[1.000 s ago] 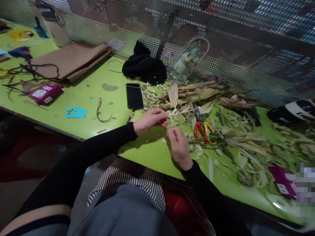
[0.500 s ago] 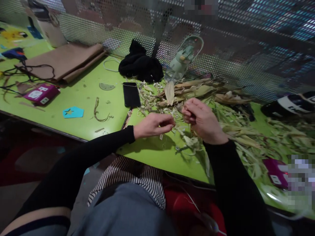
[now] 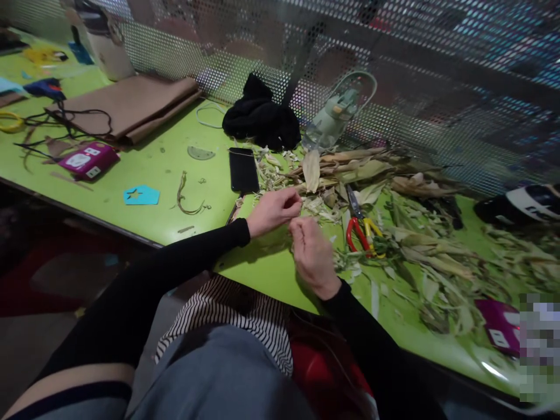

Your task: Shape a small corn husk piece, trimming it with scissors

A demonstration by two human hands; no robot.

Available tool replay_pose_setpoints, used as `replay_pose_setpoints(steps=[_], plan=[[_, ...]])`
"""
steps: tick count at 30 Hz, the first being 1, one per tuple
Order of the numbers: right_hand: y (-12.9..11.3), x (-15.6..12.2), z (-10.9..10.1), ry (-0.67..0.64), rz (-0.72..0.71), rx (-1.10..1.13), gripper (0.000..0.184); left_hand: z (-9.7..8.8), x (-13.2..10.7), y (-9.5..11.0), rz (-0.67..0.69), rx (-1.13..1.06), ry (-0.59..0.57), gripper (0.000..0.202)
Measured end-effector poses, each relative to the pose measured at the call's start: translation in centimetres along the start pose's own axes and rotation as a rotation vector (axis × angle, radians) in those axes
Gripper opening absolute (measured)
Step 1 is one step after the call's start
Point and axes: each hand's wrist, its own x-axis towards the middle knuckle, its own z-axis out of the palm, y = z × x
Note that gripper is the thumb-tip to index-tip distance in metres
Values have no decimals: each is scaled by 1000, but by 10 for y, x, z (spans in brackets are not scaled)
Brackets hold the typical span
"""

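My left hand [image 3: 275, 210] is closed in a pinch above the green table [image 3: 249, 268], just below the black phone [image 3: 244, 170]. My right hand [image 3: 311, 254] is curled shut close beside it, nearer to me. Whatever is between the fingers of either hand is hidden or too fine to make out. Scissors [image 3: 359, 224] with one red and one yellow handle lie right of my right hand, among dry corn husks [image 3: 354, 166] and pale shredded strips. A single husk piece [image 3: 311, 171] stands out beyond my hands.
Behind the table is a perforated metal screen [image 3: 175, 49]. A clear green bottle [image 3: 335, 119], black cloth [image 3: 262, 119] and a dark bottle [image 3: 520, 204] stand or lie along it. To the left are a brown paper bag [image 3: 126, 105], a purple box [image 3: 88, 160] and a blue paper tag [image 3: 141, 195].
My right hand has moved left and toward me, from beyond the left hand's fingertips to just below them. The scissors now show. The view has shifted slightly.
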Motion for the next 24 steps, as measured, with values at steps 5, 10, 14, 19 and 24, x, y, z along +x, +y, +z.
replay_pose_setpoints(steps=[5, 10, 14, 19, 24], plan=[[-1, 50, -49, -117, 192, 214, 27, -2, -11, 5, 243, 277, -122, 12], [34, 52, -53, -192, 595, 893, 36, 4, -19, 12, 96, -368, -236, 12], [44, 17, -18, -19, 645, 1063, 48, 15, -16, 12, -308, -915, -257, 11], [38, 3, 3, 174, 616, 1114, 36, 19, -12, 14, -499, -997, -129, 16], [45, 5, 5, 147, 555, 1021, 34, 15, -11, 19, -544, -929, -134, 19]])
